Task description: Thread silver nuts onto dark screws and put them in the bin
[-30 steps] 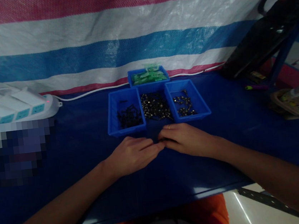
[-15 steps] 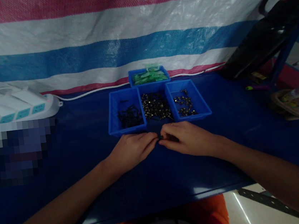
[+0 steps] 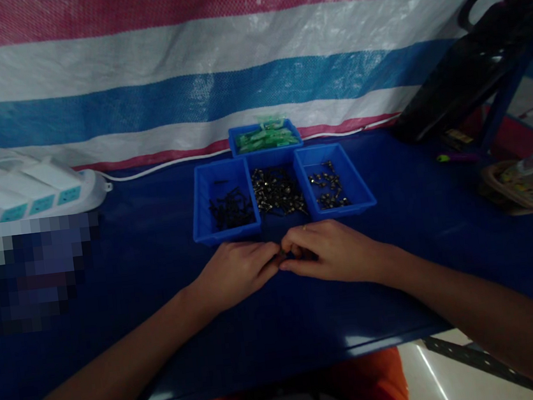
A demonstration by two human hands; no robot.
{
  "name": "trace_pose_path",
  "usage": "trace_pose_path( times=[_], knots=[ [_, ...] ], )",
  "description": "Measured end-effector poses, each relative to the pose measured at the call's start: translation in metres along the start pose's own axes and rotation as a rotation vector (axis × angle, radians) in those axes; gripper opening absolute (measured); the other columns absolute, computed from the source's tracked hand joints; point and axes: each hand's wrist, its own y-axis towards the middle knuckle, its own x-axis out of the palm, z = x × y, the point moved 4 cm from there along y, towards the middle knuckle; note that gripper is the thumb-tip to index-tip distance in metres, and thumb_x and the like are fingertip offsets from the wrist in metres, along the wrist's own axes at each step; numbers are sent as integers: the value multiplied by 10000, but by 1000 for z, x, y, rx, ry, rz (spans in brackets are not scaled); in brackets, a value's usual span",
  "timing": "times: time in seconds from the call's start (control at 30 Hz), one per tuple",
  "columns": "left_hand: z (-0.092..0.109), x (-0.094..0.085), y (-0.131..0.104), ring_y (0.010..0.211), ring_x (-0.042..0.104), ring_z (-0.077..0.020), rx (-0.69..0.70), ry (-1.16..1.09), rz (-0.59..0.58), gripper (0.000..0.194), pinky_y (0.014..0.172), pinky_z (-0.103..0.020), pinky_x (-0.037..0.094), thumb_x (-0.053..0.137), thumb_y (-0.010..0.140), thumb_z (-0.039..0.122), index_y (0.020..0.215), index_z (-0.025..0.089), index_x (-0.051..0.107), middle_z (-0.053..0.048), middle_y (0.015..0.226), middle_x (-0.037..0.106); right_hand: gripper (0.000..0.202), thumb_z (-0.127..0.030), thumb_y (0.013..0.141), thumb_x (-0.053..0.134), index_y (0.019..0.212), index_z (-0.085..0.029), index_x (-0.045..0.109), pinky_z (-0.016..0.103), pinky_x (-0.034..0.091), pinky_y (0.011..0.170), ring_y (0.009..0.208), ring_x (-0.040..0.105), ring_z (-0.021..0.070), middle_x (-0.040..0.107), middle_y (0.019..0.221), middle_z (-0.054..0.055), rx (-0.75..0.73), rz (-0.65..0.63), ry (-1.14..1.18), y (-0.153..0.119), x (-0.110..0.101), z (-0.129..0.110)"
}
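Small part point(image 3: 281, 254), mostly hidden, between fingertips of left hand point(image 3: 238, 270) and right hand point(image 3: 334, 251). Fingers bent, tips close together; which hand grips it, cannot tell. Beyond: dark metal pieces point(image 3: 277, 190) heaped between two blue bins point(image 3: 229, 234).

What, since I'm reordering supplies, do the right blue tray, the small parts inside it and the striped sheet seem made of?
Right blue tray: probably plastic, smooth, from its even colour and moulded rim.
Small parts: likely metal, shiny, from bright glints; which metal is unclear.
Striped sheet: apparently woven plastic, glossy, from its fine mesh and glare.
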Motion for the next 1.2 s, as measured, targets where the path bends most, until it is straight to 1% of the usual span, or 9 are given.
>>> trace_pose_path(
  times=[0.13,0.3,0.4,0.5,0.63,0.8,0.93,1.07,1.2],
  knots=[
    [3,-1,0,587,577,-102,31,45,22,247,540,-209,403,367,905,283,776,167,542,21,637,581,147,-282,886,432,833,-176,519,218,381,646,706,543,101,561,759,-8,-19,-1,-70,-1,-2,-2],
    [0,-7,-1,521,545,-80,-53,44,139,170,498,-197,383,424,883,291,847,173,542,40,626,580,117,-231,875,435,878,-174,537,230,386,669,734,569,121,596,779,9,51,1,-110,0,-7,4],
    [0,-9,-1,523,547,-73,-68,14,183,147,496,-188,390,444,878,284,881,173,539,41,642,592,90,-217,861,460,865,-173,538,220,379,648,715,571,117,604,771,5,86,-28,-86,1,-4,9],
    [2,-7,-2,594,580,-78,-26,-17,161,147,548,-185,420,427,889,271,912,181,541,33,694,612,62,-210,841,491,813,-172,532,205,359,600,660,554,102,593,731,-7,84,-62,-25,2,2,11],
    [5,-2,-3,696,610,-94,54,-42,87,157,627,-200,445,415,897,277,947,190,536,22,781,630,44,-158,811,498,775,-171,521,197,341,583,650,544,96,577,719,-8,78,-88,-13,2,6,10],
    [7,-3,-3,660,593,-95,77,-14,91,149,594,-207,428,420,892,267,928,184,539,23,751,618,42,-172,813,486,772,-179,493,200,338,582,665,553,105,583,729,-5,77,-91,-85,1,7,9],
    [6,-8,-2,581,558,-81,20,-11,128,126,541,-193,403,436,866,234,887,180,549,35,671,586,57,-222,829,476,790,-181,474,211,327,554,622,550,110,576,696,-8,127,-47,-162,1,5,10],
    [1,-10,-2,519,529,-64,-87,-20,174,115,509,-174,388,451,852,224,891,178,548,45,630,573,80,-245,837,466,890,-185,459,208,337,543,590,549,107,566,661,-24,185,26,-109,0,-1,11],
    [0,-6,-1,531,531,-70,-82,-48,103,125,518,-180,390,432,864,231,889,176,541,41,641,572,66,-209,830,466,892,-191,451,199,353,549,586,541,95,559,664,-37,128,17,11,-2,-3,4]
  ],
)
